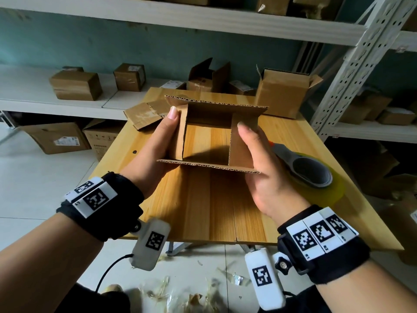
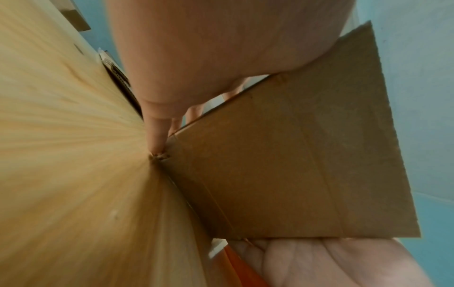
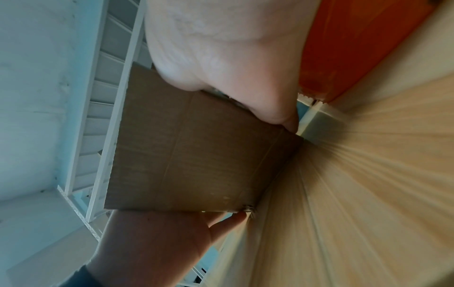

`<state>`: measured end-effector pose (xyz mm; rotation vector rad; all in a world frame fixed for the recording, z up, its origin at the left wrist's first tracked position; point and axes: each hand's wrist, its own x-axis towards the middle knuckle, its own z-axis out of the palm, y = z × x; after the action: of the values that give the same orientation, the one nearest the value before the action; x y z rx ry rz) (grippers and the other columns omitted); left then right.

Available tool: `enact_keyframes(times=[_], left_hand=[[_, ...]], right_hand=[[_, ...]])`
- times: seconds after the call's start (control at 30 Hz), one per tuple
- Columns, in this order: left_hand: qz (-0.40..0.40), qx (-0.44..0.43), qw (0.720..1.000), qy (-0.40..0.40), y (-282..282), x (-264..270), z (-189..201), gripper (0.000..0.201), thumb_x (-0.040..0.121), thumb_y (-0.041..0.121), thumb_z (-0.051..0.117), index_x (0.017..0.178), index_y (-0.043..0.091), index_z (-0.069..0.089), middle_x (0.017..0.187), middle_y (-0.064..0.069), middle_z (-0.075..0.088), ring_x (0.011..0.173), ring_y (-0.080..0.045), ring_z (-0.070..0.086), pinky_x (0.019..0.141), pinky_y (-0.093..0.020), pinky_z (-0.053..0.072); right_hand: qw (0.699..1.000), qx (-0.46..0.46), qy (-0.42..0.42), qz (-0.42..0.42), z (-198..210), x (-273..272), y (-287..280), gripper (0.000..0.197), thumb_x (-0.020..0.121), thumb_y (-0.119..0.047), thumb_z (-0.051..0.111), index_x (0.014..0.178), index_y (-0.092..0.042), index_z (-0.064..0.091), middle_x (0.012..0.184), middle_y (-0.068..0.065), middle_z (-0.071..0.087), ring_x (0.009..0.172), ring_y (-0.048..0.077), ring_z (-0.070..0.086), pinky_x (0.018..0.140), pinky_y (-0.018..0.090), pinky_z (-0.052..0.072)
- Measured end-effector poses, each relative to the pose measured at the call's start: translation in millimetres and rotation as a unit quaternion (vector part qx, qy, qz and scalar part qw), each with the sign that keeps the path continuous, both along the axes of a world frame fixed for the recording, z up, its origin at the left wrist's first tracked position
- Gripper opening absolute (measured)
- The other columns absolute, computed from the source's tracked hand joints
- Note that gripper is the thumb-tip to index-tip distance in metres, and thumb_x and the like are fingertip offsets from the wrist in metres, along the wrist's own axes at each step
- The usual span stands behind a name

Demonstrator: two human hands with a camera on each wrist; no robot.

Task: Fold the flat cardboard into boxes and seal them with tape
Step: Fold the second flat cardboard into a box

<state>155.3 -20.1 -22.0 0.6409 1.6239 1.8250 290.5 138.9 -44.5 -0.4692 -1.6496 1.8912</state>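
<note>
The left hand point(image 1: 158, 145) reaches forward from a black wrist strap, palm turned inward, thumb raised along the left wall of the open brown corrugated cardboard box point(image 1: 212, 134), fingers wrapped round its outer side. The box stands on the pale wooden table point(image 1: 216, 206), squared up, its flaps open and the tabletop visible through it. The right hand point(image 1: 266, 175) mirrors this, cupping the right wall. Just beside it lies a yellowish tape roll on an orange-and-grey dispenser point(image 1: 311, 175).
</note>
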Motion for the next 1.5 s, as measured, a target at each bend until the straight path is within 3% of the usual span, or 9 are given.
enact_keyframes(times=[0.13,0.33,0.47,0.63,0.93,1.0,1.1,1.27,1.5], left_hand=[[-0.010,0.011,1.000,0.018,1.1,0.7,0.0,0.041,0.096,0.066,0.053,0.124,0.039,0.065,0.116,0.011,0.076,0.104,-0.014,0.071,0.090,-0.034,0.055],[-0.005,0.019,1.000,0.016,1.4,-2.5,-4.7,0.040,0.088,0.063,0.056,0.116,0.037,0.067,0.107,0.008,0.069,0.094,-0.013,0.064,0.090,-0.036,0.052],[-0.025,0.034,0.999,-0.003,1.7,0.7,-6.6,0.035,0.099,0.055,0.054,0.125,0.034,0.065,0.109,0.008,0.075,0.091,-0.008,0.070,0.081,-0.026,0.058],[-0.023,0.018,0.999,0.022,-0.6,-0.6,-1.2,0.034,0.089,0.060,0.060,0.120,0.049,0.068,0.131,-0.004,0.065,0.112,-0.028,0.062,0.109,-0.056,0.048],[0.001,0.030,1.000,0.008,-0.1,-1.4,-4.5,0.039,0.088,0.066,0.055,0.116,0.043,0.070,0.138,-0.013,0.063,0.121,-0.037,0.063,0.111,-0.064,0.046],[0.006,0.027,1.000,0.008,0.6,-3.8,-6.6,0.046,0.090,0.070,0.051,0.124,0.044,0.069,0.137,-0.007,0.066,0.120,-0.030,0.065,0.110,-0.064,0.047],[-0.001,0.014,1.000,0.015,1.3,-6.6,-7.3,0.067,0.091,0.080,0.040,0.142,0.041,0.059,0.142,0.005,0.066,0.126,-0.024,0.066,0.109,-0.060,0.049],[-0.048,-0.001,0.998,0.047,-0.5,-6.7,-4.2,0.095,0.084,0.090,0.013,0.148,0.036,0.056,0.141,0.007,0.067,0.129,-0.020,0.065,0.111,-0.060,0.047],[-0.153,0.049,0.984,0.082,-3.8,-4.7,-3.0,0.147,0.037,0.108,0.054,0.164,0.041,0.025,0.168,0.006,0.037,0.152,-0.028,0.040,0.119,-0.066,0.035]], right_hand=[[1.000,0.007,-0.003,-0.013,-3.5,-1.3,0.6,0.044,0.092,-0.042,0.070,0.131,-0.023,0.064,0.097,-0.014,0.074,0.085,-0.001,0.070,0.068,0.014,0.053],[0.999,0.022,-0.010,-0.030,0.5,-3.9,-7.5,0.057,0.089,-0.054,0.067,0.136,-0.023,0.066,0.123,-0.006,0.074,0.112,0.007,0.068,0.089,0.030,0.046],[0.999,-0.009,0.014,-0.051,-1.2,-4.2,-9.4,0.042,0.086,-0.055,0.060,0.119,-0.030,0.070,0.103,-0.011,0.073,0.103,0.012,0.067,0.088,0.031,0.046],[1.000,-0.004,-0.012,-0.029,2.2,-1.4,-7.9,0.049,0.085,-0.052,0.063,0.124,-0.024,0.068,0.109,-0.004,0.072,0.109,0.018,0.065,0.090,0.033,0.045],[0.999,0.012,-0.018,-0.027,6.7,-0.3,-11.3,0.052,0.096,-0.046,0.063,0.141,-0.020,0.063,0.122,0.000,0.074,0.115,0.017,0.067,0.097,0.036,0.047],[0.999,0.009,-0.011,-0.034,4.7,-1.7,-11.3,0.070,0.088,-0.052,0.067,0.154,-0.037,0.049,0.143,-0.002,0.064,0.132,0.019,0.059,0.114,0.045,0.042],[0.997,0.025,0.021,-0.065,7.0,-2.6,-13.5,0.064,0.086,-0.052,0.069,0.139,-0.075,0.042,0.163,-0.011,0.045,0.148,0.016,0.045,0.125,0.053,0.032],[0.993,0.055,0.061,-0.090,6.9,1.5,-12.3,0.060,0.095,-0.039,0.065,0.152,-0.047,0.048,0.159,-0.011,0.051,0.145,0.009,0.048,0.125,0.042,0.036],[0.992,0.005,0.083,-0.099,11.8,4.2,-9.3,0.047,0.090,-0.040,0.073,0.133,-0.054,0.061,0.153,-0.010,0.058,0.143,0.014,0.053,0.124,0.049,0.038]])
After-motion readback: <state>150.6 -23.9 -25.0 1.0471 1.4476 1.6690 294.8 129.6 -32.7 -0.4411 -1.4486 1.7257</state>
